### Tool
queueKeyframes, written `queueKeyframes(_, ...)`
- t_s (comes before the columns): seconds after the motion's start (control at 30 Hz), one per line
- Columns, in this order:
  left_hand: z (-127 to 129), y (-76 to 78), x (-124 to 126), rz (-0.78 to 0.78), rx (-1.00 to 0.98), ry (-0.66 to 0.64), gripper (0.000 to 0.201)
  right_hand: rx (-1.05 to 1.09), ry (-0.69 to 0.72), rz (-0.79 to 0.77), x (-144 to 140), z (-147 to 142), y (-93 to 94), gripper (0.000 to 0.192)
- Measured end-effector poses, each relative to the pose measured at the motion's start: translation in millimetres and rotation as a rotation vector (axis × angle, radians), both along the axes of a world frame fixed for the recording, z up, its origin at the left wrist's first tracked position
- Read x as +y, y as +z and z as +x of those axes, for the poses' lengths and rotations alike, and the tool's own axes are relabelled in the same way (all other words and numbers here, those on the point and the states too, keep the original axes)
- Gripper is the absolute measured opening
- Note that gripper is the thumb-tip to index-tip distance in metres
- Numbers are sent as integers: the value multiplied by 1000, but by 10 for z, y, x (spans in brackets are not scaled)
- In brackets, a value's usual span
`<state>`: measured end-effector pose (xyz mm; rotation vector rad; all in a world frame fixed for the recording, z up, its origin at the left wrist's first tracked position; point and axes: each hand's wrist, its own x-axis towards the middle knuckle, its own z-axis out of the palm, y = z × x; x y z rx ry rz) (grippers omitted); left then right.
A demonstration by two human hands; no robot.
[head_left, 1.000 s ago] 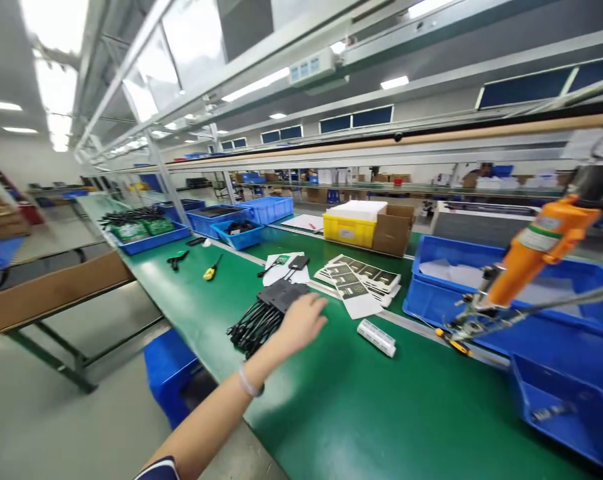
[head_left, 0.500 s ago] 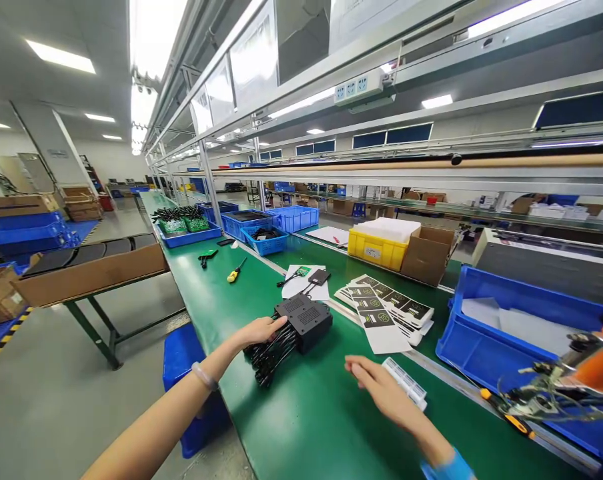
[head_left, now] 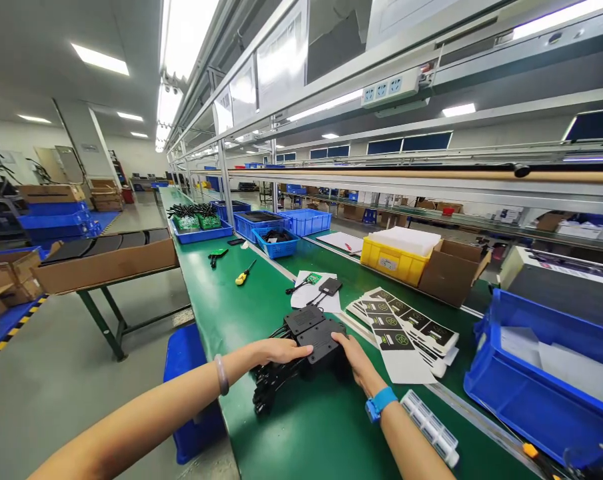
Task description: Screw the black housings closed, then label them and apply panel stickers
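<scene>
A long room [head_left: 36, 30] stretches to the far left, bright tube lights [head_left: 187, 37] running overhead. A glossy green surface [head_left: 296, 440] reaches from the near side into the far left, with a metal frame [head_left: 223, 180] standing over it. At left, a separate table [head_left: 100, 325] carries a cardboard tray [head_left: 111, 269]. A large blue bin [head_left: 536, 403] holding white sheets sits at right; a blue stool [head_left: 181, 353] stands low by the surface's left edge. Farther back are a yellow bin [head_left: 389, 263] beside an open cardboard box [head_left: 451, 275]. Printed label sheets [head_left: 389, 323] fan out right of centre. Near the middle are black boxes [head_left: 304, 320] trailing black cables [head_left: 266, 393] leftward; the fingers of the left hand [head_left: 281, 351] and the right hand [head_left: 357, 360] grasp them from either side, thumbs on top. Whether the boxes touch the surface is hidden. A white roller [head_left: 430, 427] lies near right, a yellow-handled screwdriver [head_left: 242, 277] farther left.
</scene>
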<state>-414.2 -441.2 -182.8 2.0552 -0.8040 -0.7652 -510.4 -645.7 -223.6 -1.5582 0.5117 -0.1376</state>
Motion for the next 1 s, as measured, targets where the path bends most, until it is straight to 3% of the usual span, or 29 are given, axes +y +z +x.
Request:
queueKeyframes(0.13, -95, -15, -36, 52, 36, -116, 65, -88, -67, 28, 125, -343, -53, 44)
queueKeyframes(0.23, -345, -48, -36, 38, 39, -186, 77, -208, -106, -41, 200, -822, -104, 57)
queueKeyframes(0.37, -984, -133, -56, 59, -148, -195, 114, -295, -115, -159, 168, -1765, -237, 83)
queueKeyframes(0.43, -1374, -173, -98, 29, -347, -233, 128, -315, -13, -305, 96, -2300, -334, 97)
queueKeyframes(0.53, -1902, -220, -206, -90, -560, -363, 129, -212, 78, -569, 15, -3039, -483, 104)
queueKeyframes(0.63, -2235, -275, -331, -120, -665, -466, 122, -60, 71, -742, 29, -3541, -584, 100)
queueKeyframes(0.8, -2333, -462, -449, 2, -813, -550, 124, 53, 59, -742, 125, -3722, -580, 103)
queueKeyframes(0.9, -2310, -631, -457, -47, -918, -592, 144, 7, 45, -726, 172, -3642, -565, 127)
queueKeyframes(1.0, -2319, -742, -458, -130, -951, -564, 142, 17, 19, -711, 208, -3574, -611, 125)
